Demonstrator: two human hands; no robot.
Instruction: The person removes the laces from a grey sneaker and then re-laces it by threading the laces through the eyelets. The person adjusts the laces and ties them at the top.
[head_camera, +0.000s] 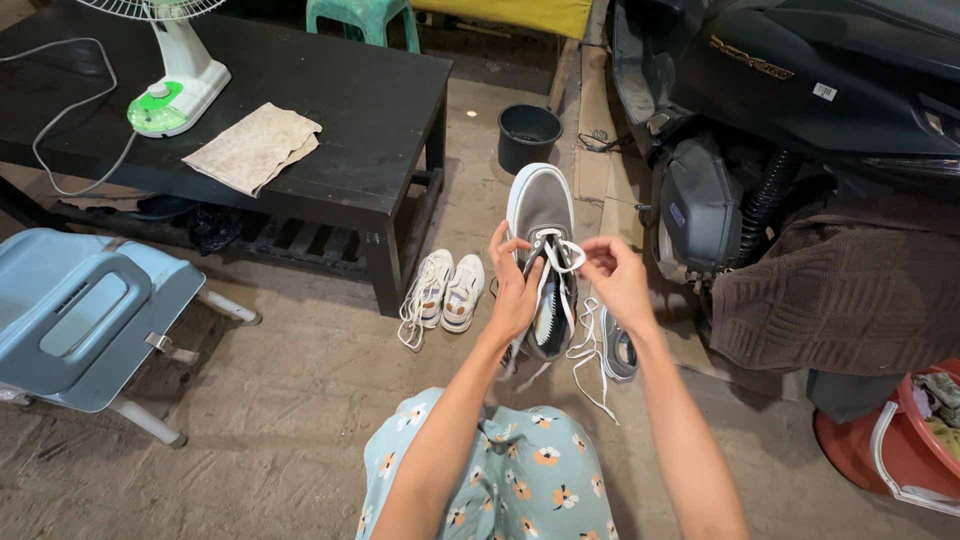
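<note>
A grey sneaker (541, 205) with a white sole is held up in front of me, toe pointing away. My left hand (512, 290) grips its side near the tongue. My right hand (615, 280) pinches the white shoelace (566, 256) at the top eyelets, and loose lace ends hang down toward the floor. A second grey sneaker (620, 352) lies on the floor just below my right wrist. My knee in floral blue fabric (520, 480) is under both arms.
A pair of white sneakers (447, 292) sits by the leg of a black low table (370, 120) holding a fan (175, 85) and a cloth (252, 147). A black bucket (528, 135), a scooter (790, 100), a blue folded chair (85, 315) and a red basin (890, 440) surround me.
</note>
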